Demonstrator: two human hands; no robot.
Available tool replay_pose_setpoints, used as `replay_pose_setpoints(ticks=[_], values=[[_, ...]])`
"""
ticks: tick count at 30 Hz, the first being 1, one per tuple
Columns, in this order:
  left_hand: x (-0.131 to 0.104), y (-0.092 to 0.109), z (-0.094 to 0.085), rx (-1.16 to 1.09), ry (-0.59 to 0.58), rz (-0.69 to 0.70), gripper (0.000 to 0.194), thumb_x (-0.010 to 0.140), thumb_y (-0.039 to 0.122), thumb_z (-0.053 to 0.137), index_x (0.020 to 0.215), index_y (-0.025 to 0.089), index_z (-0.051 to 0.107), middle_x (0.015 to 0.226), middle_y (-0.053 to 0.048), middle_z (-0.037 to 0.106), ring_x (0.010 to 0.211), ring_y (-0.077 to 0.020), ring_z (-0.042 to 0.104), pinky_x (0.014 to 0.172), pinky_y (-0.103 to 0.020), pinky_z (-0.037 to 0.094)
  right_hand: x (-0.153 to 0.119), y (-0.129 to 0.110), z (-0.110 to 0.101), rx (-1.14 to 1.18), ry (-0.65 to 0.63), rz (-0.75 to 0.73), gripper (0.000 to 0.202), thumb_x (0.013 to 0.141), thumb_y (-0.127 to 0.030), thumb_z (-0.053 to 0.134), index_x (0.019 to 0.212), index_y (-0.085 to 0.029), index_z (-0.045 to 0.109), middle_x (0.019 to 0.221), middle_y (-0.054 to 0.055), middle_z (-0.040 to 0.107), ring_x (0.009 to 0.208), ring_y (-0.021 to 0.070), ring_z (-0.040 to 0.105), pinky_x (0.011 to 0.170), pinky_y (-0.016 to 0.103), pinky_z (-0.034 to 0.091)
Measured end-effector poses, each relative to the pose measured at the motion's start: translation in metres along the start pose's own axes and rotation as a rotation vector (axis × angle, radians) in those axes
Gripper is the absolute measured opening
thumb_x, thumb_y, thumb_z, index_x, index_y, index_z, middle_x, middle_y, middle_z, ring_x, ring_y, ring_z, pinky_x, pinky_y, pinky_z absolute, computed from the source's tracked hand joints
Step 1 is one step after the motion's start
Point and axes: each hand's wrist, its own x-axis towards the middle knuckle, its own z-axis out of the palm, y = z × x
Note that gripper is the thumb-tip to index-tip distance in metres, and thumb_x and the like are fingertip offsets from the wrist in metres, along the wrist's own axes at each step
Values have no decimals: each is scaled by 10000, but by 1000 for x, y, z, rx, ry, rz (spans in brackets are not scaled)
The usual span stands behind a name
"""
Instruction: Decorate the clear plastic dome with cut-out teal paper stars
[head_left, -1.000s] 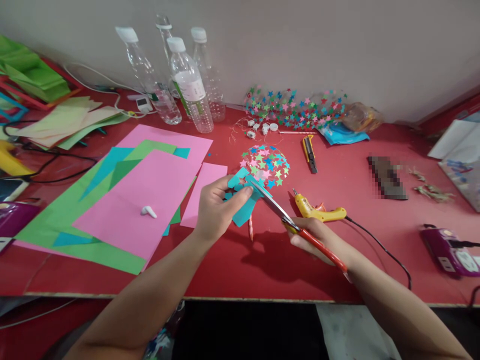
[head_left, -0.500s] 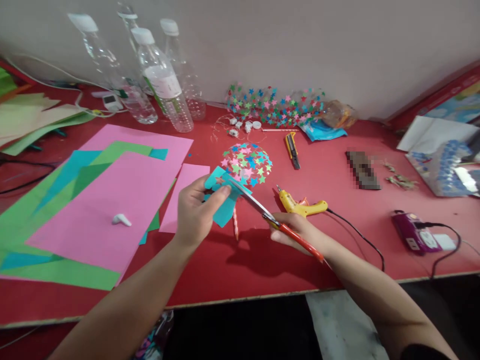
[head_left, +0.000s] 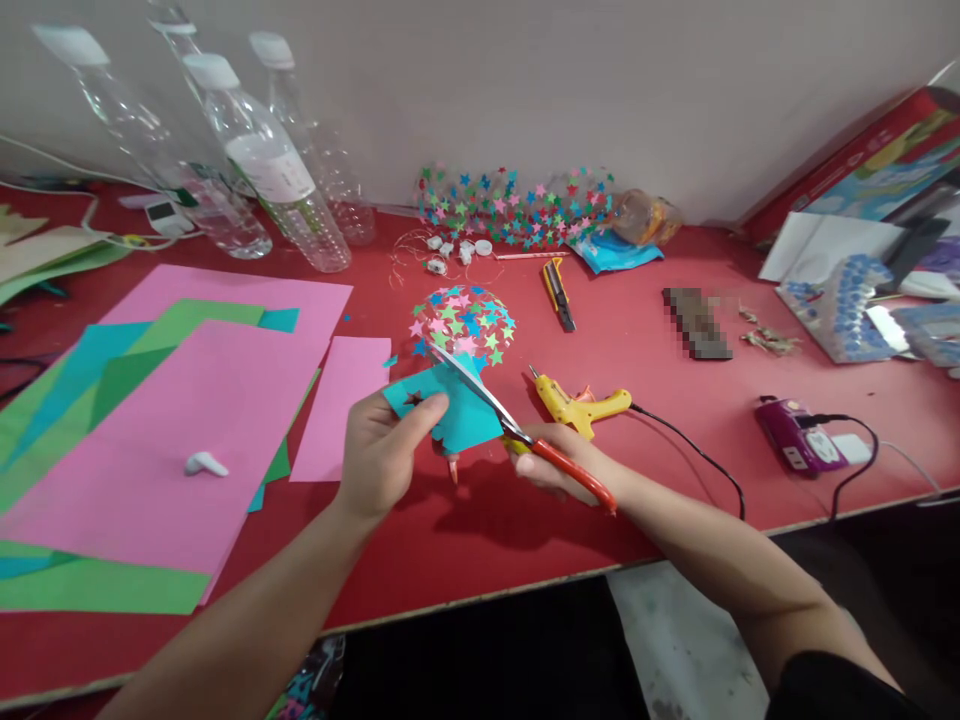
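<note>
Between the two hands, up off the red table (head_left: pixel 465 560): a piece of turquoise paper (head_left: pixel 476 410) with a star-shaped hole near its left end. Pinched there by the left hand (head_left: pixel 379 450), thumb on top, so nearest to that one. Long way of the paper: from the left thumb out toward the right hand (head_left: pixel 574 445). Wrapped in that right hand, fingers bent around the handle: red-handled scissors (head_left: pixel 516 431). Aimed up and to the left, blades over the paper's far right part. Cannot tell the gap between the blades.

Just past the tips, a round patch of paper stars (head_left: pixel 465 322) in many colors. Partly under the paper, a pencil (head_left: pixel 454 472). Near the right hand, a yellow glue gun (head_left: pixel 581 403); farther back, a yellow utility knife (head_left: pixel 559 295). Off to the left, big pink paper (head_left: pixel 180 410) with a white earbud (head_left: pixel 206 463) on top. Along the gray wall (head_left: pixel 540 80), clear plastic bottles (head_left: pixel 277 180) and a lying star-covered bottle (head_left: pixel 514 212).
</note>
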Motion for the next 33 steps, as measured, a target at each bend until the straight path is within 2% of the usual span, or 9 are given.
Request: replay_pose_setpoints(ticks=[3, 7, 12, 18, 25, 33], values=[[0, -1, 1, 19, -41, -1, 303, 879, 286, 643, 597, 191, 585, 541, 15, 550, 462, -125, 525, 451, -262, 469, 0, 3, 2, 36, 4, 22, 588, 801, -788, 539, 698, -226, 400, 553, -70, 369, 489, 78, 329, 460, 252, 271], [-1, -1, 3, 36, -4, -13, 317, 871, 288, 654, 587, 181, 562, 534, 16, 535, 475, -113, 506, 463, -247, 451, -1, 8, 4, 96, -20, 32, 563, 834, -754, 537, 711, -218, 419, 527, -75, 398, 457, 67, 346, 455, 245, 280], [-1, 2, 8, 3, -25, -28, 339, 873, 306, 649, 569, 180, 565, 511, 16, 539, 447, -110, 514, 438, -239, 442, -3, 14, 6, 153, -29, -11, 491, 900, -661, 534, 747, -205, 438, 513, -87, 396, 418, 57, 349, 424, 221, 279], [-3, 1, 8, 11, -16, -50, 350, 875, 316, 647, 568, 175, 557, 514, 16, 544, 441, -103, 518, 432, -229, 452, -4, 21, 7, 170, -40, -4, 485, 909, -667, 512, 808, -194, 470, 522, -92, 404, 403, 59, 352, 403, 211, 279], [-4, 3, 5, 34, -47, -75, 363, 890, 332, 632, 576, 176, 538, 498, 27, 512, 434, -98, 512, 392, -212, 401, -3, 16, 6, 106, -27, 2, 521, 879, -708, 515, 776, -201, 457, 535, -78, 398, 432, 67, 339, 424, 230, 237], [-4, -1, 2, 49, -6, -103, 403, 871, 337, 652, 529, 186, 500, 441, 39, 475, 386, -81, 455, 372, -203, 354, -3, 9, 5, 70, -14, 12, 535, 861, -728, 516, 732, -219, 413, 540, -75, 356, 453, 72, 300, 431, 249, 223]])
